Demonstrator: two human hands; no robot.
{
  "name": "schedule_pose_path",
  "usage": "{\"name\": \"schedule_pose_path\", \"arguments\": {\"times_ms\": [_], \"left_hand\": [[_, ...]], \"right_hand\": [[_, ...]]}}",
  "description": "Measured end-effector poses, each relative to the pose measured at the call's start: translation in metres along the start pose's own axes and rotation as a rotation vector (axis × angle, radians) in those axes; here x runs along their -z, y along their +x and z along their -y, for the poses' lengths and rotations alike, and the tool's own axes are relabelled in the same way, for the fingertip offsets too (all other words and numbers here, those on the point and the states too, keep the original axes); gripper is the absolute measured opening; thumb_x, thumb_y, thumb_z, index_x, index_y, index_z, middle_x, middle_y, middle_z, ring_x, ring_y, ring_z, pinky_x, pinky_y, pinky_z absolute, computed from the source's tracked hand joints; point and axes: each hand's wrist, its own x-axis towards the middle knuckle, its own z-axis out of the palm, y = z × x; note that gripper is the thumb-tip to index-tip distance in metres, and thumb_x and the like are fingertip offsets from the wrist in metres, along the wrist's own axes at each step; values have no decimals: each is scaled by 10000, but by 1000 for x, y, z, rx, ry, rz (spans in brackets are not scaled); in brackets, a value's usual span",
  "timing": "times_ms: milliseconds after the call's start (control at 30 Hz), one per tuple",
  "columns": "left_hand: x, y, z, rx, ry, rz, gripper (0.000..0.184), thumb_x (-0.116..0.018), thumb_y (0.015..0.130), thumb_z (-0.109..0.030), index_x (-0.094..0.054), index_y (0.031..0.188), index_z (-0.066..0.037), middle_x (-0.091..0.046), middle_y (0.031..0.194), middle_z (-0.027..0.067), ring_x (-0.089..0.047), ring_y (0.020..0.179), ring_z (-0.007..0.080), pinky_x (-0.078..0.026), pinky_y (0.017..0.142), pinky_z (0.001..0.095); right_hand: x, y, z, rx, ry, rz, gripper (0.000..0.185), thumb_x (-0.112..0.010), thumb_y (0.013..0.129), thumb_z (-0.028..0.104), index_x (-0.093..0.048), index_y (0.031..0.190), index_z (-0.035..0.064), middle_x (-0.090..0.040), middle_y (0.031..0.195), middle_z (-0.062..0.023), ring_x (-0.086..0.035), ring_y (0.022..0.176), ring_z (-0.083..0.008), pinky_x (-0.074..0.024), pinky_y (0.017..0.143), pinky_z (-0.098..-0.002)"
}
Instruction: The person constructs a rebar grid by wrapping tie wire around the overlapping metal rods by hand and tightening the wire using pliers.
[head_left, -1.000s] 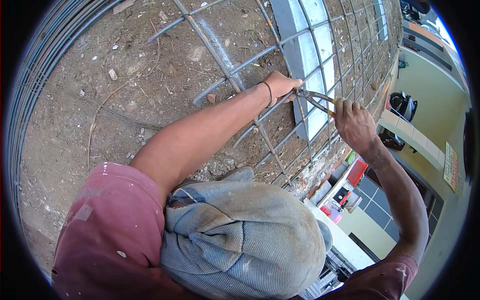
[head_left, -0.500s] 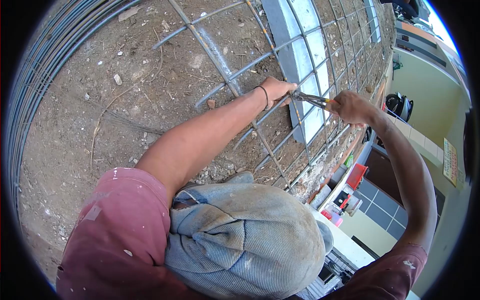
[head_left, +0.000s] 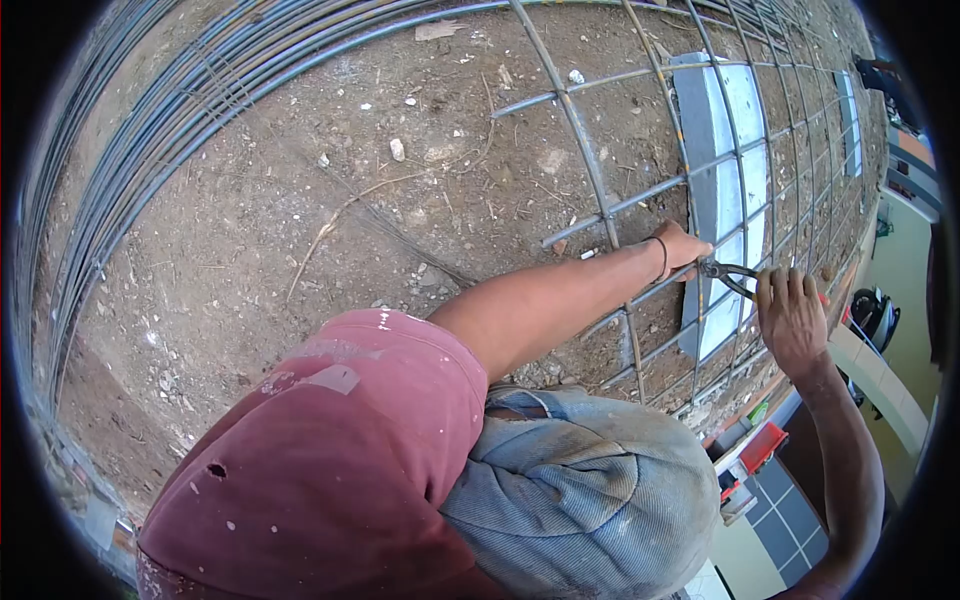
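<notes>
Pincers are held by the right hand at a crossing of the steel mesh, with their head set against the bars and their handles spread slightly apart. The right grip is closed around the handles, the fingers being wrapped over them and the back of the hand turned up. The left hand is placed at the same crossing, touching the mesh just beside the pincer head, with its thumb extended towards the tool. The left grip is partly curled; whether anything is pinched by it cannot be told, as the fingertips are partly hidden. A dark band is worn on the left wrist. Beneath the mesh, a pale block is seen lying on the soil. Thin wires are laid on the ground to the left of the mesh, and a bundle of long rods is noted farther left, curved by the lens. A red container is seen beyond the near edge of the mesh.
</notes>
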Motion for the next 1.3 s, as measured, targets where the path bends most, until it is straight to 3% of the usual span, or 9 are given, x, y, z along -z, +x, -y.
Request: {"name": "schedule_pose_path", "arguments": {"times_ms": [100, 300, 433, 700, 767, 833, 933, 1033, 1300], "left_hand": [[-4, 0, -1, 21, -3, 62, 298, -768, 921, -291, -682, 796, -35, -696, 710, 115, -600, 508, 165, -451, 436, 353], [-3, 16, 10, 36, -99, 167, 277, -719, 972, -324, -701, 916, -53, -706, 811, 70, -656, 631, 141, -506, 506, 294], [-2, 11, 9, 62, -82, 148, 263, -708, 977, -320, -708, 922, -63, -710, 823, 54, -652, 638, 138, -513, 546, 285], [-1, 9, 6, 60, -77, 137, 264, -705, 975, -333, -709, 928, -73, -715, 842, 42, -664, 681, 140, -515, 574, 279], [-2, 9, 7, 59, -86, 140, 268, -708, 972, -338, -708, 929, -73, -715, 841, 40, -668, 687, 142, -518, 579, 279], [-1, 7, 5, 57, -90, 143, 328, -706, 969, -391, -698, 925, -66, -714, 837, 49, -681, 713, 152, -529, 593, 294], [-1, 3, 2, 43, -78, 128, 430, -694, 961, -479, -676, 930, -50, -712, 832, 76, -693, 733, 173, -541, 602, 315], [-1, -9, -7, 69, -86, 81, 515, -678, 950, -551, -656, 936, -37, -703, 819, 97, -691, 732, 192, -546, 609, 328], [-2, -5, -4, 61, -49, 80, 553, -616, 972, -578, -641, 977, -26, -682, 853, 112, -686, 759, 208, -564, 635, 336]], "right_hand": [[4, -10, -5, 177, -259, -89, 286, -535, 980, 163, -598, 1152, -57, -662, 924, -186, -691, 865, -286, -566, 798, -433], [-5, 4, -33, -508, 1579, 860, 428, -573, 1031, 284, -687, 861, -93, -693, 685, -170, -702, 580, -242, -571, 510, -372], [-2, 3, -32, -471, 1568, 888, 461, -571, 1049, 321, -688, 862, -84, -707, 704, -156, -696, 521, -237, -577, 473, -332], [15, 3, 4, -200, 234, 537, 245, -543, 1023, 114, -571, 1194, -60, -695, 918, -144, -732, 934, -285, -579, 728, -461], [-3, -13, 1, 215, -213, -191, 231, -496, 1006, 37, -566, 1205, -57, -694, 937, -172, -731, 943, -287, -570, 731, -498], [-2, -7, 8, 185, -265, -173, 218, -542, 997, 75, -610, 1147, -69, -694, 882, -187, -744, 886, -309, -597, 751, -489], [0, 12, 0, -400, 908, 825, 257, -641, 993, 156, -680, 973, -97, -721, 811, -197, -749, 691, -285, -636, 638, -389], [-56, -13, -14, -517, 2124, 933, 319, -616, 1036, 189, -668, 971, -119, -703, 701, -176, -700, 538, -250, -598, 502, -319], [-73, -41, 47, -501, 2325, 612, 364, -612, 1045, 244, -663, 1047, -116, -724, 789, -195, -740, 628, -284, -646, 590, -380]]}}
